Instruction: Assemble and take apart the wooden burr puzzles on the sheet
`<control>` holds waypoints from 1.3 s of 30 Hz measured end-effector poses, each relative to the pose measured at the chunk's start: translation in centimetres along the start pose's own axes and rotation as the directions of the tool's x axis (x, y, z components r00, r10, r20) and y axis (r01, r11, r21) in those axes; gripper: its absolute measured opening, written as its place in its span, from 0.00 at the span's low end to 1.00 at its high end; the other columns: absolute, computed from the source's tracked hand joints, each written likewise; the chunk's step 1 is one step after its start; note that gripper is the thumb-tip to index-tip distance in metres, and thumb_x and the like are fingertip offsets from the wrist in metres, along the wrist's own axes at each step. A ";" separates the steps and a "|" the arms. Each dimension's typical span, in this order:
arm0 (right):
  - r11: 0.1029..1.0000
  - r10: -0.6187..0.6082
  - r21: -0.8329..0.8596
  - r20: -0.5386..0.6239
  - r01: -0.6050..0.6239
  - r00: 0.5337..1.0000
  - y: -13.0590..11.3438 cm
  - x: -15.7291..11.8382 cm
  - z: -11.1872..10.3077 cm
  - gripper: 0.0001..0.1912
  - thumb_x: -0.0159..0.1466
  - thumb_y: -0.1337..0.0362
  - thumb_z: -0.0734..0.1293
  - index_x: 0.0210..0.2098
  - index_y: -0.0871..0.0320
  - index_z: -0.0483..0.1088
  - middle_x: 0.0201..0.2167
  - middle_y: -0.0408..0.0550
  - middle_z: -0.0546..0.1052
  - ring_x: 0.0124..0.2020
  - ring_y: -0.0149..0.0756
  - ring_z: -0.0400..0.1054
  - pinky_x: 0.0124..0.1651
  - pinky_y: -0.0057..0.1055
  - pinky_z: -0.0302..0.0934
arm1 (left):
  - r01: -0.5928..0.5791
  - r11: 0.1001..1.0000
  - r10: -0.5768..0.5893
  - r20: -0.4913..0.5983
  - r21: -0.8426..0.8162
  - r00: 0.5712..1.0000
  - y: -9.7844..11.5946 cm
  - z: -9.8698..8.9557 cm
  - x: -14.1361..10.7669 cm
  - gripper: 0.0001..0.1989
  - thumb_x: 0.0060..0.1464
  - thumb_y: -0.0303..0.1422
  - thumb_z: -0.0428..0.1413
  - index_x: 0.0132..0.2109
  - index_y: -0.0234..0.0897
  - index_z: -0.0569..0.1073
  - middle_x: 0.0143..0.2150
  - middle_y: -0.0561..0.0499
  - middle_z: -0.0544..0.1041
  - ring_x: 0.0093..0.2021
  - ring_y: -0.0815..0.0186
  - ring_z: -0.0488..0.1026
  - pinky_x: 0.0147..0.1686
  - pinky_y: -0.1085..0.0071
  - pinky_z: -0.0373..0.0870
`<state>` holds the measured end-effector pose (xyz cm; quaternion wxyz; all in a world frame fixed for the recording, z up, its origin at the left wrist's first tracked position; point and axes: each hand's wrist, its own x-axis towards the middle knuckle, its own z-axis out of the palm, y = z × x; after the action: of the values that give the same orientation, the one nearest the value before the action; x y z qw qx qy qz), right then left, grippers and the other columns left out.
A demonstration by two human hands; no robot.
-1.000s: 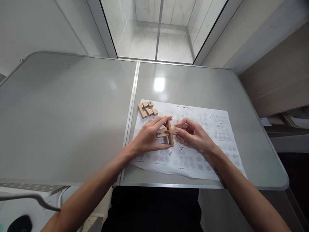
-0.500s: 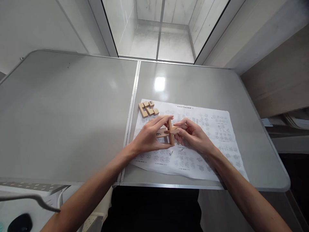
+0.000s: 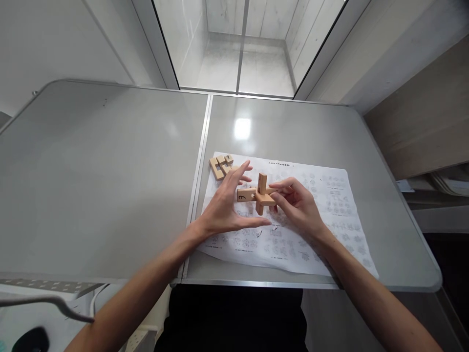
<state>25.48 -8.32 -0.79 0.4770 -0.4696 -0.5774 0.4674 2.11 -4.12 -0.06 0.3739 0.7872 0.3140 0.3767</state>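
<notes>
A partly joined wooden burr puzzle point(image 3: 262, 188), its notched sticks crossing one another, is held above a printed sheet point(image 3: 322, 234). My right hand point(image 3: 298, 203) pinches its right end between thumb and fingers. Around its left side my left hand point(image 3: 225, 200) is open, thumb and fingers spread apart and clear of the wood. A handwritten mark shows on the stick pointing left. Loose notched wooden pieces point(image 3: 217, 168) lie at the sheet's upper left corner, one marked with a 3; my left fingers partly cover them.
The sheet bears rows of small diagrams and lies on a grey folding table point(image 3: 120, 186) with a metal seam point(image 3: 200, 176) left of the sheet. Beyond the far edge is a glass panel point(image 3: 252, 63). A black rounded object point(image 3: 31, 340) sits at the lower left.
My left hand has let go of the puzzle and spread its fingers. The puzzle has turned in my right hand, so the crossing sticks show at a different angle.
</notes>
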 end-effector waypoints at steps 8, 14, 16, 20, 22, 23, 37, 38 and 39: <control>0.974 -0.147 -0.175 -0.022 0.141 0.989 -0.1 -0.5 0.4 0.09 0.74 0.55 0.72 0.49 0.50 0.74 0.34 0.45 0.82 0.30 0.38 0.78 0.34 0.40 0.77 | 0.163 0.966 -0.154 0.058 -0.202 0.986 0.2 0.3 -0.1 0.53 0.53 0.47 0.73 0.78 0.42 0.58 0.60 0.37 0.80 0.56 0.47 0.83 0.55 0.47 0.84; 0.963 -0.183 -0.204 -0.019 0.175 0.983 -0.1 -0.5 0.4 0.09 0.74 0.56 0.72 0.49 0.50 0.72 0.28 0.41 0.79 0.28 0.38 0.79 0.31 0.37 0.75 | 0.251 0.920 -0.231 0.101 -0.302 0.968 0.1 0.0 -0.2 0.50 0.54 0.42 0.73 0.77 0.43 0.59 0.62 0.35 0.79 0.58 0.47 0.82 0.60 0.44 0.81; 0.968 -0.178 -0.184 -0.013 0.173 0.984 -0.1 -0.5 0.4 0.09 0.74 0.56 0.73 0.49 0.49 0.70 0.26 0.39 0.77 0.25 0.37 0.77 0.29 0.36 0.73 | 0.275 0.897 -0.248 0.122 -0.347 0.961 -0.2 0.0 -0.2 0.51 0.53 0.42 0.74 0.77 0.44 0.59 0.64 0.35 0.78 0.60 0.46 0.81 0.62 0.42 0.79; 0.972 -0.156 -0.180 0.001 0.153 0.988 -0.1 -0.7 0.3 0.14 0.71 0.51 0.74 0.46 0.49 0.68 0.23 0.37 0.76 0.24 0.37 0.75 0.26 0.35 0.72 | 0.273 0.869 -0.236 0.139 -0.413 0.962 -0.8 0.0 -0.3 0.50 0.53 0.40 0.74 0.77 0.46 0.61 0.66 0.35 0.78 0.64 0.44 0.79 0.64 0.40 0.77; 0.971 -0.150 -0.190 0.006 0.148 0.989 -0.1 -0.8 0.3 0.16 0.70 0.49 0.75 0.44 0.49 0.67 0.22 0.37 0.75 0.23 0.37 0.74 0.24 0.35 0.71 | 0.274 0.857 -0.227 0.159 -0.435 0.961 -1.0 0.0 -0.3 0.50 0.53 0.40 0.74 0.77 0.46 0.61 0.66 0.35 0.77 0.64 0.45 0.79 0.63 0.41 0.77; 0.970 -0.150 -0.193 0.005 0.148 0.989 0.0 -0.8 0.3 0.17 0.70 0.48 0.75 0.44 0.49 0.67 0.22 0.37 0.75 0.22 0.37 0.74 0.24 0.35 0.71 | 0.277 0.853 -0.225 0.167 -0.443 0.960 -1.0 0.1 -0.3 0.50 0.52 0.40 0.74 0.77 0.46 0.61 0.66 0.35 0.77 0.63 0.45 0.80 0.63 0.41 0.77; 0.953 -0.183 -0.228 0.086 0.199 0.979 -0.2 -0.8 1.0 0.13 0.72 0.52 0.74 0.41 0.49 0.68 0.24 0.38 0.76 0.24 0.37 0.76 0.28 0.36 0.75 | 0.174 0.853 -0.158 0.074 -0.492 0.985 -0.1 -1.3 0.8 0.50 0.53 0.52 0.72 0.76 0.48 0.60 0.69 0.38 0.74 0.69 0.43 0.73 0.68 0.41 0.73; 0.953 -0.184 -0.227 0.094 0.201 0.978 -0.2 -0.8 1.1 0.13 0.72 0.52 0.74 0.40 0.49 0.67 0.24 0.38 0.76 0.24 0.37 0.77 0.29 0.37 0.76 | 0.153 0.868 -0.148 0.049 -0.472 0.988 -0.2 -1.5 0.9 0.50 0.54 0.54 0.71 0.76 0.48 0.59 0.70 0.38 0.73 0.70 0.43 0.72 0.67 0.42 0.74; 0.954 -0.185 -0.221 0.101 0.204 0.977 -0.3 -0.7 1.1 0.14 0.72 0.52 0.74 0.40 0.49 0.67 0.24 0.38 0.77 0.25 0.38 0.78 0.30 0.37 0.77 | 0.134 0.885 -0.142 0.014 -0.446 0.990 -0.3 -1.9 1.0 0.50 0.55 0.56 0.69 0.76 0.49 0.58 0.71 0.37 0.71 0.70 0.43 0.72 0.66 0.44 0.75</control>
<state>24.44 -9.16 -0.74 0.4399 -0.4436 -0.6896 0.3664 1.00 -2.48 0.87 0.5671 0.6527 0.2780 0.4184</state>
